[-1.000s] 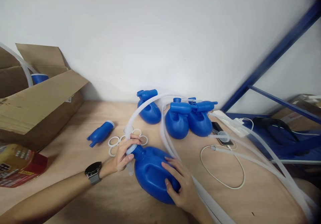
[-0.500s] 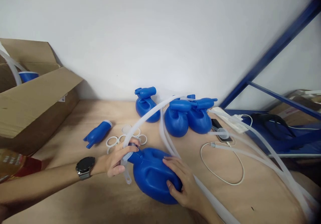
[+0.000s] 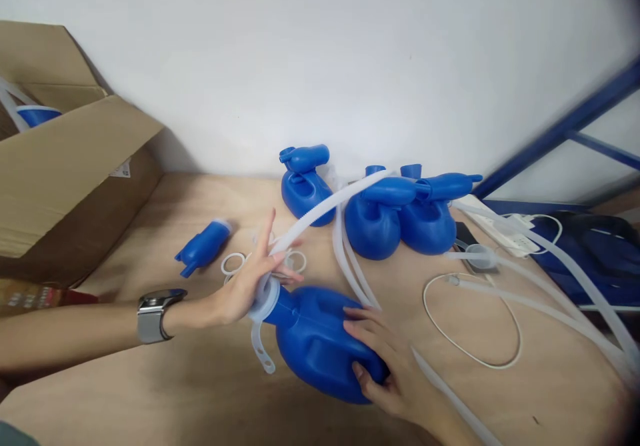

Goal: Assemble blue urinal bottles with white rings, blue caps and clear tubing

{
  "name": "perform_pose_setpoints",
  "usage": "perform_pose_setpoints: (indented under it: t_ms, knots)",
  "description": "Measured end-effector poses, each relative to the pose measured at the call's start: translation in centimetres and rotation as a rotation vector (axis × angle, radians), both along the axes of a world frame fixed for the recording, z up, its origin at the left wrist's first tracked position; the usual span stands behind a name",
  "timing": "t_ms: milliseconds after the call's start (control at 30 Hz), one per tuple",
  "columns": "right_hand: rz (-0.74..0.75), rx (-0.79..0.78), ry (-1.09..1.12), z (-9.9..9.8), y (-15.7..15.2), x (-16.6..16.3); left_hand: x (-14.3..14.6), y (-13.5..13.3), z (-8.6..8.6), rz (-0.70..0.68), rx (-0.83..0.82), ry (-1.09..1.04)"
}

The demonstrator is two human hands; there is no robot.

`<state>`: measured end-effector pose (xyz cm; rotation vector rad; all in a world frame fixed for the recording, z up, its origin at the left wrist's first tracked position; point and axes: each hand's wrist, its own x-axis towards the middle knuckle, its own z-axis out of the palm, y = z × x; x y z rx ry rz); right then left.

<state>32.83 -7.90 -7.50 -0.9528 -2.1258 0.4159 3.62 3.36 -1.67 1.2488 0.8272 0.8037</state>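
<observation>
A round blue plastic bottle [image 3: 315, 346] lies on its side in front of me, its neck pointing left. My right hand [image 3: 385, 359] grips its right end, the thumb in the handle hollow. On the neck sits a translucent white cap [image 3: 270, 297] with a perforated strap [image 3: 262, 349] hanging down. My left hand [image 3: 250, 279] presses its palm side against that cap, fingers stretched out and spread. A clear flexible tube [image 3: 325, 208] rises from the cap area, passing by the thumb and bending right; its lower end is hidden by the hand.
Blue bottles [image 3: 373, 229] with spouts stand along the wall. White rings [image 3: 233, 263] and a blue spout piece [image 3: 204, 247] lie to the left, near an open cardboard box [image 3: 75, 173]. More tubing [image 3: 540, 286], a white cable [image 3: 517, 346], a phone [image 3: 473, 246] and a power strip [image 3: 505, 229] occupy the right side.
My left hand has gone from curled fingers around the tube and cap to spread fingers with the palm against the cap. The right hand keeps its grip. The camera view has shifted.
</observation>
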Motion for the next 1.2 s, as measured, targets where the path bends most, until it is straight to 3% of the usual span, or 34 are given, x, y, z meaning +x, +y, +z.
perform_pose_setpoints:
  t_ms: [167, 400, 533, 667, 800, 1000, 1100, 1200]
  knots:
    - [-0.019, 0.039, -0.038, 0.9, -0.1, -0.5, -0.2, -0.3, 0.8, -0.2, 0.259, 0.206]
    - [-0.061, 0.082, -0.036, 1.3, -0.1, -1.1, -1.0, -0.7, -0.4, -0.21, 0.548, 0.213]
    - [-0.072, 0.087, -0.028, 1.3, 0.0, -1.1, -0.9, -0.5, -0.8, -0.241, 0.592, 0.214]
    - [-0.072, 0.077, -0.012, 0.9, -0.3, -1.1, -0.2, -0.6, -0.3, -0.177, 0.479, 0.238]
    - [-0.083, 0.058, -0.004, 0.5, -0.5, -1.2, 1.0, -0.8, 0.7, -0.039, 0.236, 0.345]
    - [-0.087, 0.074, -0.017, 0.9, -0.6, -1.3, 2.3, -1.0, 0.9, 0.197, 0.012, 0.466]
    - [-0.089, 0.1, -0.029, 0.9, -0.5, -1.5, 2.8, -1.0, 1.1, 0.311, -0.148, 0.407]
    - [-0.105, 0.13, -0.03, 0.6, -0.5, -1.6, 3.4, -0.9, 1.6, 0.384, -0.195, 0.307]
